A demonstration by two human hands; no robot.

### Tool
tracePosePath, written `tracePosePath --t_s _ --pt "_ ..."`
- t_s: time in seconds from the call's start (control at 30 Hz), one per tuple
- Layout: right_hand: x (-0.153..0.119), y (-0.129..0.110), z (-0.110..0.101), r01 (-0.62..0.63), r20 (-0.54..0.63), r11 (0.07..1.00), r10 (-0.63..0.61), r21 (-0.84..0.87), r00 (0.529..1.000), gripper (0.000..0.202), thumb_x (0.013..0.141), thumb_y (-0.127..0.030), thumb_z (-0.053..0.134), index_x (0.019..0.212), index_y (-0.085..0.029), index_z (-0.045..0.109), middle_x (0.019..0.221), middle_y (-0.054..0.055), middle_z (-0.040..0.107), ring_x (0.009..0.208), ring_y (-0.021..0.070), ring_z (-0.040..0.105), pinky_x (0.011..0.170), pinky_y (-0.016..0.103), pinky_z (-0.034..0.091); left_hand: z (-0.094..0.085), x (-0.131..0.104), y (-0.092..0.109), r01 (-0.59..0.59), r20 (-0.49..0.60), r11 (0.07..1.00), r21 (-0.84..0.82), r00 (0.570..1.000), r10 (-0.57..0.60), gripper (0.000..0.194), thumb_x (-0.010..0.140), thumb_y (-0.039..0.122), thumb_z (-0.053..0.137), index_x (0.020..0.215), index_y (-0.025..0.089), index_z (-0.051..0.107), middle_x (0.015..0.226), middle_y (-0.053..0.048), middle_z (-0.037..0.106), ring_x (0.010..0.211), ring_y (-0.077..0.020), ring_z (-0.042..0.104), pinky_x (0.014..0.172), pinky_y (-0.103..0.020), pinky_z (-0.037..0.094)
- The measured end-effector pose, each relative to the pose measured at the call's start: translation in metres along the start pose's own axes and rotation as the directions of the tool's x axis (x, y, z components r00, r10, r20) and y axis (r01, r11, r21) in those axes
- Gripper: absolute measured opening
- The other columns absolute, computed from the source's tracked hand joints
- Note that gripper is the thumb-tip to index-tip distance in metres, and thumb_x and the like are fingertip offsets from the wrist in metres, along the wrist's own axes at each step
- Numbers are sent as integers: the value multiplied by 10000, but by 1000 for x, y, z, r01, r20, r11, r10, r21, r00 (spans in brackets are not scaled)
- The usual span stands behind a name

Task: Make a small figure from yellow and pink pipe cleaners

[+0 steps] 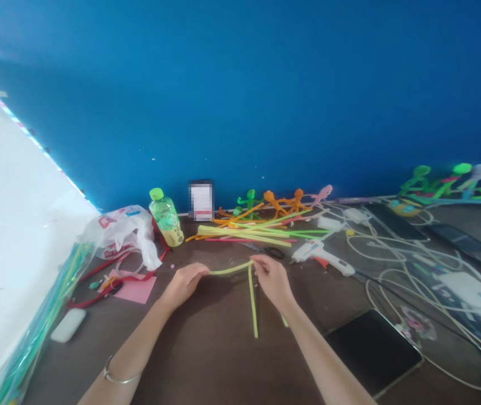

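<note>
A yellow pipe cleaner (229, 271) stretches between my two hands above the dark table. My left hand (187, 283) pinches its left end. The fingers of my right hand (270, 277) are closed on its other end, where a yellow length hangs down to the table. Another short yellow tip shows beside my right wrist; the part behind the hand is hidden. Just beyond my hands lies a pile of loose pipe cleaners (244, 232), mostly yellow, with orange, pink and green ones. Black-handled scissors (274, 252) lie partly under that pile.
A white glue gun (324, 256) rests right of the pile. A green-capped bottle (167, 219) and plastic bag (124, 228) stand left. Small pipe-cleaner figures (298, 203) line the blue wall. A black tablet (375, 351) and tangled white cables (386, 275) lie at right.
</note>
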State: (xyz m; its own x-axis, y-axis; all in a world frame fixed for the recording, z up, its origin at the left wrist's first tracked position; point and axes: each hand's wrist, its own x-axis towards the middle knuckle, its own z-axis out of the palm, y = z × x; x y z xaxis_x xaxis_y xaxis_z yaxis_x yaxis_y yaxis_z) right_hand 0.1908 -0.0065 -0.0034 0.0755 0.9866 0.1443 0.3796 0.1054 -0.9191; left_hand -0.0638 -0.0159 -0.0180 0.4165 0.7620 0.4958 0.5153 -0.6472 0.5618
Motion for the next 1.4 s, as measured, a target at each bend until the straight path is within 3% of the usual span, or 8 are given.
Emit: tracePosePath --t_s 0.1,0.27,0.4,0.6,0.77,0.83,1.0,1.4 --pt "-1 -2 -2 87 -30 989 -91 -121 995 178 727 -266 462 786 -185 608 824 63 658 734 186 613 722 327 467 -1 0 0 25 -20 1000 16 999 -25 211 857 209 387 864 170 594 827 -58 651 767 -128 604 730 -244 483" --pt "0 -3 -2 58 -31 991 -62 -124 998 149 744 -266 431 765 -185 554 729 47 630 679 176 604 664 295 465 -3 2 2 49 0 998 28 999 -49 228 861 228 377 851 172 598 818 -58 654 763 -132 604 729 -249 482" --pt "-1 -5 -4 108 -20 982 -112 -157 993 106 715 -199 413 731 -190 517 727 31 614 665 160 581 643 271 442 -3 4 5 138 -82 990 33 987 -135 224 856 247 393 814 176 601 762 -41 655 705 -125 609 689 -235 487" --pt "-11 -20 -6 258 201 937 -213 -235 956 52 689 -197 489 741 -199 492 882 40 634 653 143 527 645 279 422 -2 4 5 227 -190 974 8 956 -222 222 836 281 430 778 179 619 713 -25 670 647 -128 622 649 -232 492" --pt "-18 -30 -7 359 361 910 -270 -208 893 390 703 -375 593 1038 -213 473 1044 68 583 895 198 544 783 332 430 -4 5 8 267 -254 963 25 934 -252 208 822 283 453 771 181 628 705 -21 678 651 -135 630 651 -237 496" --pt "-19 -30 -7 405 391 884 -295 -235 872 479 676 -383 631 1093 -213 471 1082 78 569 979 223 521 839 359 414 -5 5 8 291 -286 957 20 918 -273 203 816 287 462 781 179 631 708 -24 680 656 -142 635 651 -243 502" --pt "-20 -32 -6 472 451 840 -323 -268 832 426 674 -342 642 1060 -205 524 1071 77 586 1010 231 513 888 369 391 -3 5 8 345 -296 936 -70 889 -350 190 807 287 480 809 175 634 714 -24 687 645 -140 644 643 -238 515" --pt "-34 -43 9 421 546 875 -237 -238 803 532 607 -352 688 1081 -217 489 1024 69 555 938 226 522 830 349 399 -2 5 6 367 -378 927 -73 850 -366 205 808 303 473 831 173 630 716 -34 679 642 -146 643 647 -251 524"
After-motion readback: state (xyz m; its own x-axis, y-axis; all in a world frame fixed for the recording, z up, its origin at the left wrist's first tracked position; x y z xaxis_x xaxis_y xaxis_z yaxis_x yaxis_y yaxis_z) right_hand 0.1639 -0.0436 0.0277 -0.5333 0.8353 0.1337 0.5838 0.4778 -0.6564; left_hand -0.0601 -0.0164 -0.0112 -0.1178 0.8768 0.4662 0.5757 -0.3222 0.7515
